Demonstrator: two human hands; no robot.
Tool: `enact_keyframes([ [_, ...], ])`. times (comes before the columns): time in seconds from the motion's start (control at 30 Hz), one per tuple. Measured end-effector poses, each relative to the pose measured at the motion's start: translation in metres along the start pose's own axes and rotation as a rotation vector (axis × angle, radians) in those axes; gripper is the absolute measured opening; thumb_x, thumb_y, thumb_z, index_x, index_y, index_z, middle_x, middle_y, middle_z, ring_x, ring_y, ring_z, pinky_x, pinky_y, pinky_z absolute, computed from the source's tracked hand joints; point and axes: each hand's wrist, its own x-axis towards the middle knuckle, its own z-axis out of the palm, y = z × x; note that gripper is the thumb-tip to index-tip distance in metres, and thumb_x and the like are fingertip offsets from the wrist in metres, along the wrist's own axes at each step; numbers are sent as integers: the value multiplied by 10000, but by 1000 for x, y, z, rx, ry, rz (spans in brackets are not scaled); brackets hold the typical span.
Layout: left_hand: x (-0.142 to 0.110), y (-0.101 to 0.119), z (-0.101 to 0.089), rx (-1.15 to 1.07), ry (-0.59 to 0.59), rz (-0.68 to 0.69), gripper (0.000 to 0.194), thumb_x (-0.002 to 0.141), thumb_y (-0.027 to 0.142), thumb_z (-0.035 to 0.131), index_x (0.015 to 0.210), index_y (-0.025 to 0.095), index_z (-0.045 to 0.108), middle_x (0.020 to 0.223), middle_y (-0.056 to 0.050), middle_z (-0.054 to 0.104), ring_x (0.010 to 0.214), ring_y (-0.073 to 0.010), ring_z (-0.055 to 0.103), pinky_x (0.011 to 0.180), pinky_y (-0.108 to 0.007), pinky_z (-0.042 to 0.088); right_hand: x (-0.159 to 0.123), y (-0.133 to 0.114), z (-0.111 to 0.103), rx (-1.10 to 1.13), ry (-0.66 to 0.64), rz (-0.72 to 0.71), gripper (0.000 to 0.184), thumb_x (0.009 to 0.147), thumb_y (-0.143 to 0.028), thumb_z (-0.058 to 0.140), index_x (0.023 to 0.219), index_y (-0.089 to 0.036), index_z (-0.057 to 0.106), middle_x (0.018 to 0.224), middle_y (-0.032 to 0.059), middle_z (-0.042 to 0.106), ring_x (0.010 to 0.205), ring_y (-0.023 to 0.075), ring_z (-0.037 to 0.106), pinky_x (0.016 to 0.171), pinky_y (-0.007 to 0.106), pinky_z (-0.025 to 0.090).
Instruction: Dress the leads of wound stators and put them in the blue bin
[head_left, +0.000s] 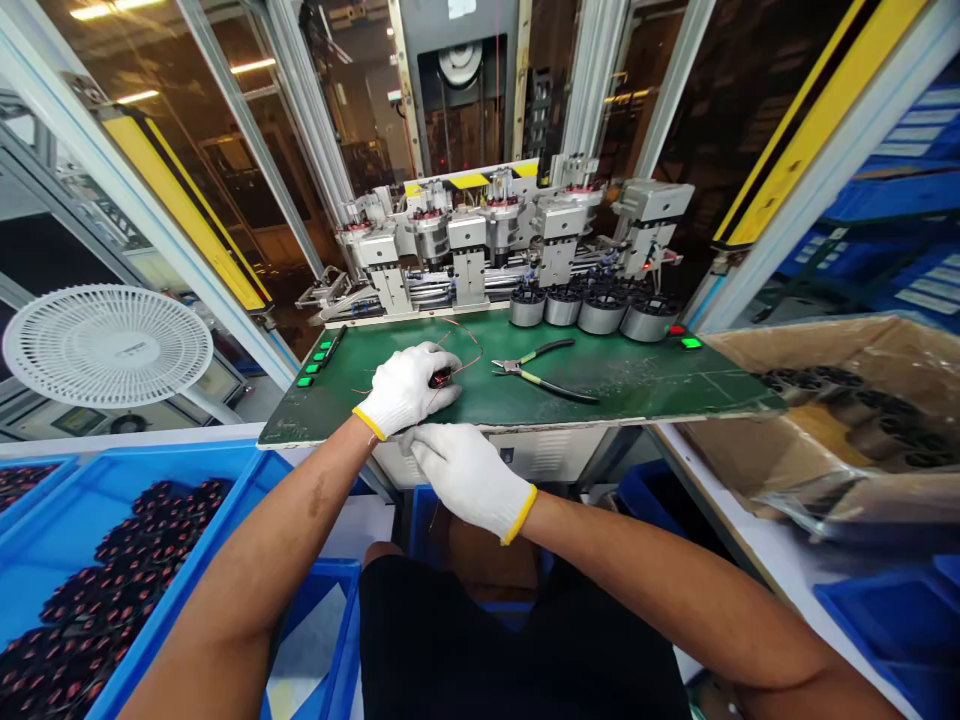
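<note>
My left hand [411,388], in a white knit glove with a yellow cuff, is wrapped round a small dark motor stator [441,378] over the green bench top [360,345]. Most of the stator is hidden by the fingers. Thin copper wire [480,350] loops out beyond it. My right hand [476,475], gloved alike, is just in front of the bench edge near the left wrist. Its fingers are pinched together, and what they hold, if anything, I cannot make out. Wire cutters [536,372] with black and yellow handles lie right of the left hand, jaws pointing left.
Several metal-sided stators [601,312] line the bench's back right, before the winding machine [469,250]. Green buttons [691,343] sit at both ends. A blue bin [142,560] of wound stators is at left, a white fan [109,345] above it, a cardboard box [840,480] at right.
</note>
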Motion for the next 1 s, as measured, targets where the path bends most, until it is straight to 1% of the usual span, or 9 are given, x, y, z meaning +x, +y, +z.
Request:
enact_keyframes([
  [0.1, 1, -1, 1, 6, -4, 25, 359, 793, 507, 553, 1098, 337, 639, 1172, 15, 620, 996, -241, 604, 666, -290, 445, -1, -13, -20, -341, -91, 37, 335, 981, -322, 356, 1027, -156, 644, 845, 91, 687, 746, 203, 632, 632, 269, 388],
  [0.2, 3, -1, 2, 34, -34, -27, 369, 792, 473, 550, 1111, 305, 633, 1131, -20, 641, 951, -250, 619, 666, -297, 446, 5, -18, -57, -595, 80, 56, 443, 999, -386, 262, 1140, -128, 592, 923, 146, 666, 796, 236, 629, 660, 300, 388],
  [0.27, 3, 0, 2, 56, -29, -88, 395, 783, 479, 550, 1100, 261, 641, 1076, -56, 654, 932, -263, 625, 670, -302, 447, 14, -12, -77, -716, 192, -6, 465, 1009, -395, 196, 1216, -165, 544, 993, 127, 654, 856, 225, 622, 691, 295, 383],
  [0.33, 2, 1, 1, 56, -8, -81, 387, 778, 504, 545, 1045, 250, 660, 1047, -58, 653, 923, -264, 624, 662, -300, 445, 24, 0, -88, -809, 172, -83, 438, 1009, -368, 198, 1196, -177, 545, 976, 114, 648, 852, 230, 619, 675, 297, 377],
  [0.47, 1, -1, 2, 20, 8, 18, 320, 776, 477, 553, 1026, 308, 658, 1036, -8, 643, 879, -234, 622, 624, -291, 435, 31, 23, -89, -999, 13, -124, 398, 988, -304, 214, 998, -149, 581, 822, 118, 620, 738, 285, 611, 572, 316, 364],
  [0.6, 3, -5, 0, -7, 15, 58, 344, 778, 465, 567, 1074, 307, 647, 1065, -18, 641, 938, -240, 604, 720, -324, 457, 23, 25, -86, -1012, -38, -171, 314, 961, -309, 303, 923, -163, 578, 795, 106, 618, 717, 298, 614, 557, 323, 384],
  [0.77, -19, -1, -12, 112, 237, 236, 450, 786, 393, 596, 1201, 220, 572, 1266, -87, 565, 1081, -283, 529, 882, -411, 423, 17, 30, -87, -993, -91, -98, 221, 907, -186, 362, 924, -168, 582, 822, 103, 633, 736, 275, 625, 595, 327, 414],
  [0.9, -51, 8, -15, 246, 105, 527, 338, 908, 213, 381, 1196, 231, 557, 1210, -64, 616, 953, -222, 590, 770, -358, 443, 20, 41, -81, -964, -103, -58, 187, 862, -143, 415, 947, -174, 579, 859, 102, 640, 783, 267, 627, 617, 317, 416],
  [1.0, -65, 11, -20, 269, 24, 615, 354, 914, 175, 328, 1177, 216, 561, 1174, -67, 634, 943, -210, 605, 759, -334, 456, 22, 45, -79, -963, -88, -54, 212, 842, -113, 420, 977, -170, 574, 867, 102, 639, 786, 255, 624, 623, 309, 397],
])
